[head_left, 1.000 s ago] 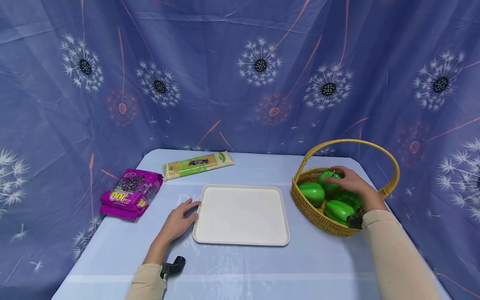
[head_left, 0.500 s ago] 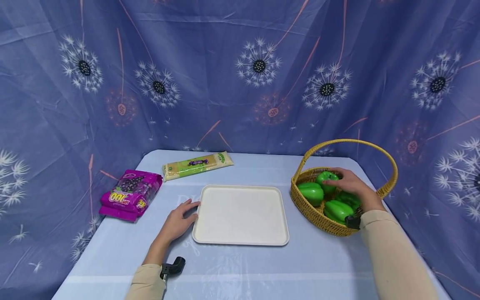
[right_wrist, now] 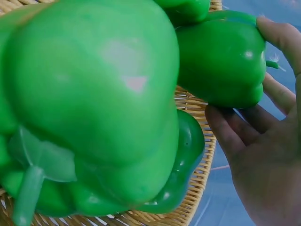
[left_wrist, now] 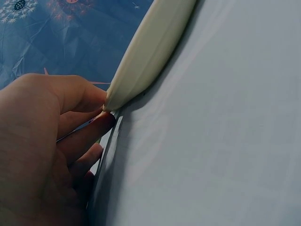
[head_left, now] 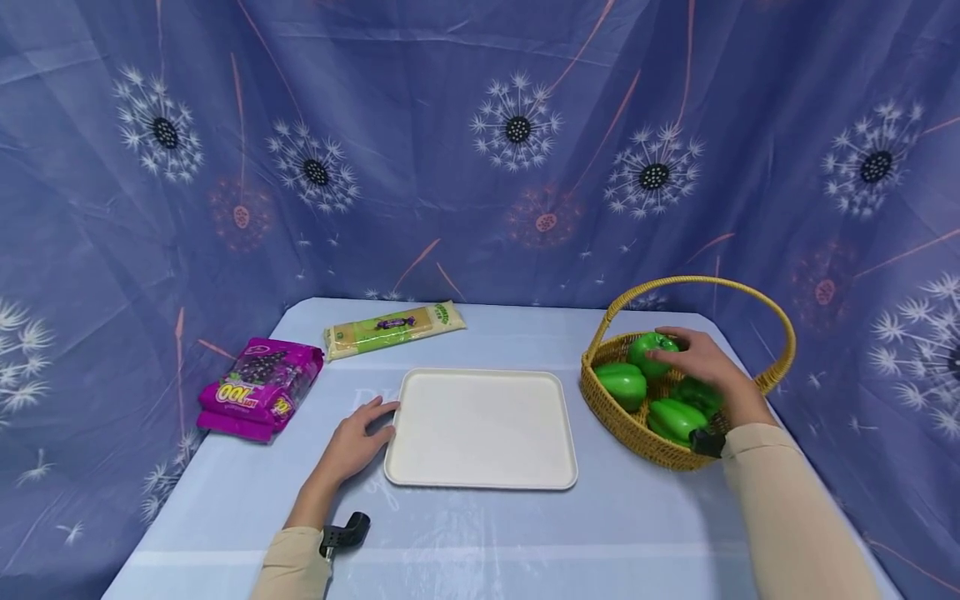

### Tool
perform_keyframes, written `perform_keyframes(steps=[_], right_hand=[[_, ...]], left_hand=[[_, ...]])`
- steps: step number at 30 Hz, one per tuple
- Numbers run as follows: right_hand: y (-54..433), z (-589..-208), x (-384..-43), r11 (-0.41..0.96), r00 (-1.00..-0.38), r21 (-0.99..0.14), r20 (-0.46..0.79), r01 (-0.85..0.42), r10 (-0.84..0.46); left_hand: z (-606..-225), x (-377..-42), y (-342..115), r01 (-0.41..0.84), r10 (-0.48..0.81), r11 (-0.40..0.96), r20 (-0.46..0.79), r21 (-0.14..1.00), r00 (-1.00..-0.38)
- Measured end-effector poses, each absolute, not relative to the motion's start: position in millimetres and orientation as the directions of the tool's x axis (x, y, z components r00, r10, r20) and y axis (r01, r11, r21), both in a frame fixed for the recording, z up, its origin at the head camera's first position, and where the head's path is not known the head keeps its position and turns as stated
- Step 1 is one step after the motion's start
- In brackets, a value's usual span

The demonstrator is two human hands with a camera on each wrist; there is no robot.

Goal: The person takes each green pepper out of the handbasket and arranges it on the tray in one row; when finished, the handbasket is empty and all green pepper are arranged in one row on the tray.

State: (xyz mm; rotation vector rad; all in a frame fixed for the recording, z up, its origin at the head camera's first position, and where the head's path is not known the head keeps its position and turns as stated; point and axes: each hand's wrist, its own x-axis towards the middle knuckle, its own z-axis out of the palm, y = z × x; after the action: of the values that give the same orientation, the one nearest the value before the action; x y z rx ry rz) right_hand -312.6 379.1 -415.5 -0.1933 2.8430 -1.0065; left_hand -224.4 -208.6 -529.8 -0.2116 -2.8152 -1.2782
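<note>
My right hand [head_left: 701, 358] grips a green bell pepper [right_wrist: 225, 61] at the back of the yellow wicker basket [head_left: 637, 437]. In the right wrist view, the thumb lies on one side of that pepper and the fingers on the other, near its stem. Several more green bell peppers lie in the basket, one of them [right_wrist: 94, 70] large and close to the right wrist camera. My left hand [head_left: 360, 442] rests by the left edge of the white tray [head_left: 483, 429]. Its thumb and fingertips touch the tray's rim [left_wrist: 141, 66], fingers fairly straight.
A purple candy bag [head_left: 262, 387] lies at the table's left side. Behind the tray is a long yellow-green packet [head_left: 393, 329]. The basket's tall handle [head_left: 701, 279] arches over the peppers. Blue dandelion-print cloth [head_left: 420, 150] hangs around the table.
The right hand and the bell pepper in it have risen slightly within the basket. The left hand and tray stay as they were.
</note>
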Motion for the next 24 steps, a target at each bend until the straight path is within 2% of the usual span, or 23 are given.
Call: perform_keyframes(steps=[11, 24], right_hand=[[375.3, -398.4, -299.0, 0.750, -0.987, -0.647, 0.020, -0.134, -0.159], [352.5, -374.9, -275.1, 0.734, -0.954, -0.610, 0.166, -0.298, -0.248]], left_hand=[[-527.7, -224.2, -209.3, 0.131, 0.106, 0.653, 0.081, 0.746, -0.991], [-525.7, -222.1, -208.5, 0.118, 0.098, 0.648, 0.071, 0.752, -0.993]])
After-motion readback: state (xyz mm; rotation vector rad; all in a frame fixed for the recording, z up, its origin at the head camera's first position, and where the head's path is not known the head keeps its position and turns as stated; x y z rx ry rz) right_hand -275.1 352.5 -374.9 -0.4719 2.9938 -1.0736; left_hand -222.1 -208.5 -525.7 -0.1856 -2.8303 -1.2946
